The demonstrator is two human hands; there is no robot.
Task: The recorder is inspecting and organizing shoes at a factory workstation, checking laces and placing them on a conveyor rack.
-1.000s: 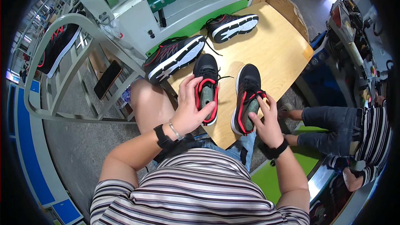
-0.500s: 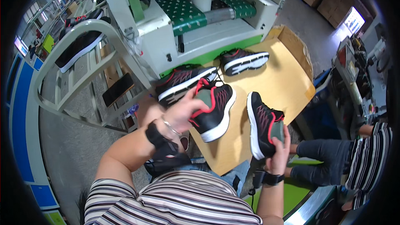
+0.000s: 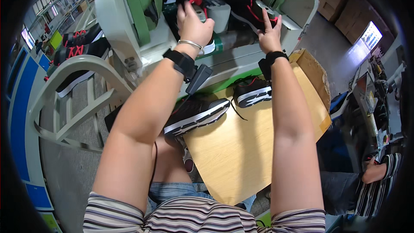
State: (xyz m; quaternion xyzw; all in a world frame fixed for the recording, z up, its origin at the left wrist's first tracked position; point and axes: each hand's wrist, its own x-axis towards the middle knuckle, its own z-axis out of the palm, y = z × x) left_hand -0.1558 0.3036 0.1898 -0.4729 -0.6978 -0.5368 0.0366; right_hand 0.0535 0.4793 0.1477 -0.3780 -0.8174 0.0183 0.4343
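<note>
Both my arms stretch forward to the mouth of a white machine. My left hand is curled over the heel of a black sneaker with a red collar at the conveyor; its white sole shows below the hand. At the machine's right side, my right hand touches a second black and red sneaker, with two fingers stretched apart at its collar; the thumb is hidden. Two more sneakers lie on their sides on the board beneath my arms: a left one and a right one.
The white machine housing has hanging green strips. A tan board lies before it, with a cardboard edge at right. A curved metal rack holding sneakers stands left. Another person's striped sleeve appears at right.
Both hands have moved forward and up from over the board to the machine's mouth, taking the two sneakers with them. The right hand's fingers have spread. The two sneakers on the board appear lower in view.
</note>
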